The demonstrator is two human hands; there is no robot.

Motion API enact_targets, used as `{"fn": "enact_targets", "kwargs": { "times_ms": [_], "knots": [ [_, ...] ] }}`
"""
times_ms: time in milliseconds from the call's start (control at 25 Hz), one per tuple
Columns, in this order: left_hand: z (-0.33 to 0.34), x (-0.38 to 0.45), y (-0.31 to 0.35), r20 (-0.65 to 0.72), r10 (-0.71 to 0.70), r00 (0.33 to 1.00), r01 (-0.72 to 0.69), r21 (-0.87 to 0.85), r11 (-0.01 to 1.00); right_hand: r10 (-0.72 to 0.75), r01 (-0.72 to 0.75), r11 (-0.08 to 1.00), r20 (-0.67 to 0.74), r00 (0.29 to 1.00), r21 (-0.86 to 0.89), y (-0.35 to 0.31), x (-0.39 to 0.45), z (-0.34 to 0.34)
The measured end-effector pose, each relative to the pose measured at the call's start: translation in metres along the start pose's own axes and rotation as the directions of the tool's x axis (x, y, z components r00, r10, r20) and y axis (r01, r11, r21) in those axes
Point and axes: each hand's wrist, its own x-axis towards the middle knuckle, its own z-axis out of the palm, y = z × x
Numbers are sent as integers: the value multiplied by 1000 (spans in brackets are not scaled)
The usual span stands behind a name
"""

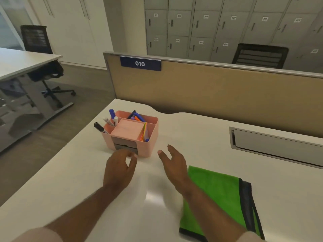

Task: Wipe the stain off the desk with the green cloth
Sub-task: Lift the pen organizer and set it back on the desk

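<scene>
A folded green cloth (218,194) with a dark border lies flat on the white desk (201,137) at the lower right. My right hand (173,163) hovers over the desk just left of the cloth, fingers spread and empty; its forearm crosses the cloth's near left part. My left hand (118,168) is in front of the pink organizer (132,131), fingers loosely curled, thumb and fingertips near the organizer's small front drawer, with nothing visibly held. I see no stain on the desk surface.
The pink organizer holds pens and markers. A grey cable flap (276,145) is set into the desk at the right. A tan partition (209,91) with a "010" sign closes the back. Another desk and black chairs stand beyond.
</scene>
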Motion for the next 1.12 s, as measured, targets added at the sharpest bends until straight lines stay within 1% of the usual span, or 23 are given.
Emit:
{"fn": "enact_targets", "kwargs": {
  "times_ms": [80, 160, 240, 280, 360, 440, 520, 640, 760, 840, 960, 1120],
  "knots": [
    [-13, 15, -15, -90, -195, 977, 183, -122, 975, 33, -34, 997, 6, 999, 70, -15, 7, 21],
    [-22, 31, -25, -125, -399, 908, 353, -283, 892, 42, -44, 992, 17, 999, 117, -25, 13, 37],
    [-32, 48, -31, -88, -539, 838, 462, -410, 786, 38, -40, 986, 17, 999, 159, -33, 19, 52],
    [-36, 56, -31, -44, -575, 817, 500, -445, 743, 41, -42, 984, 12, 999, 172, -36, 22, 58],
    [-43, 74, -29, 79, -609, 789, 566, -479, 671, 42, -43, 987, 8, 999, 153, -39, 28, 68],
    [-46, 91, -28, 205, -636, 744, 640, -492, 590, 37, -36, 992, -4, 999, 117, -40, 33, 75],
    [-46, 102, -29, 292, -648, 704, 690, -497, 526, 36, -33, 992, -26, 999, 123, -39, 34, 78],
    [-41, 105, -34, 278, -664, 694, 685, -537, 492, 41, -37, 992, -33, 999, 124, -34, 36, 76],
    [-32, 103, -33, 263, -697, 667, 688, -577, 440, 53, -49, 994, -37, 998, 101, -32, 40, 69],
    [-22, 107, -23, 254, -702, 666, 688, -573, 446, 43, -35, 992, -62, 997, 117, -29, 42, 55],
    [-3, 115, 6, 243, -669, 702, 663, -565, 490, -19, 41, 985, -128, 992, 166, -24, 45, 21],
    [38, 117, 64, 287, -586, 757, 622, -591, 513, -77, 124, 973, -231, 970, 196, -15, 58, -47]
  ]
}}
